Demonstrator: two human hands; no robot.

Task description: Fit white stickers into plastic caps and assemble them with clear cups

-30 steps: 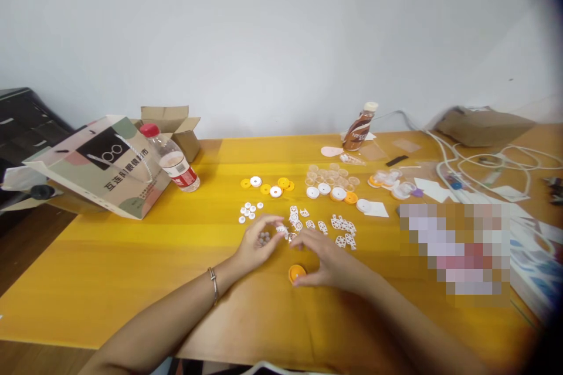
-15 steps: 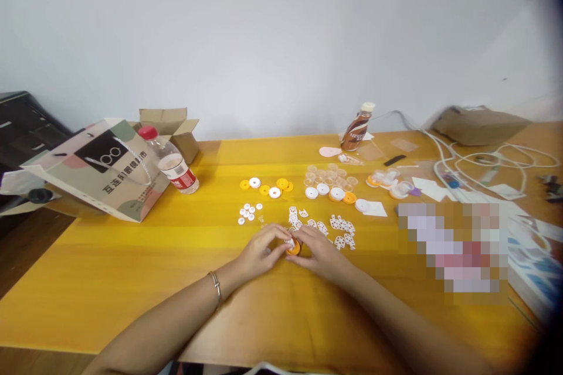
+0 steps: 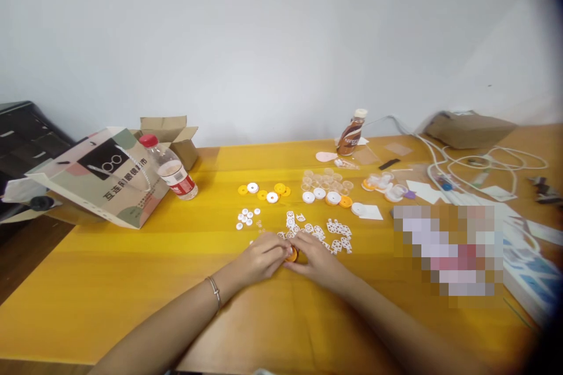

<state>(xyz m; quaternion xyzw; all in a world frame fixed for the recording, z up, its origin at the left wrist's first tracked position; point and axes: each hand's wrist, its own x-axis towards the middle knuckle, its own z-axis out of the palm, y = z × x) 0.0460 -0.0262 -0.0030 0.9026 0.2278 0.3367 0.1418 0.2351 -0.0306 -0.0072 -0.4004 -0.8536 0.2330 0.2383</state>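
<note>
My left hand (image 3: 264,256) and my right hand (image 3: 320,262) meet above the middle of the table. An orange plastic disc (image 3: 291,255) with a raised rim is between them, gripped by my right fingers and thumb. My left fingertips are closed on a small whitish part at the disc's face, mostly hidden by the fingers. Just beyond the hands lie several white cut-out plastic pieces (image 3: 338,228). Small white round caps (image 3: 249,222) are grouped to the left. Farther back are yellow discs (image 3: 280,188), white discs (image 3: 319,193) and clear plastic cups (image 3: 328,179).
A paper bag (image 3: 127,187), a red-capped bottle (image 3: 176,176) and a cardboard box (image 3: 180,140) stand at left. Toward the back right are a brown drink bottle (image 3: 352,136), white cables (image 3: 444,158) and a brown bag (image 3: 468,129). A blurred patch (image 3: 453,252) covers the right side.
The view has shifted slightly. My left fingers have come closer over the orange disc, and the white part that showed in them is now mostly covered. My right hand keeps its grip.
</note>
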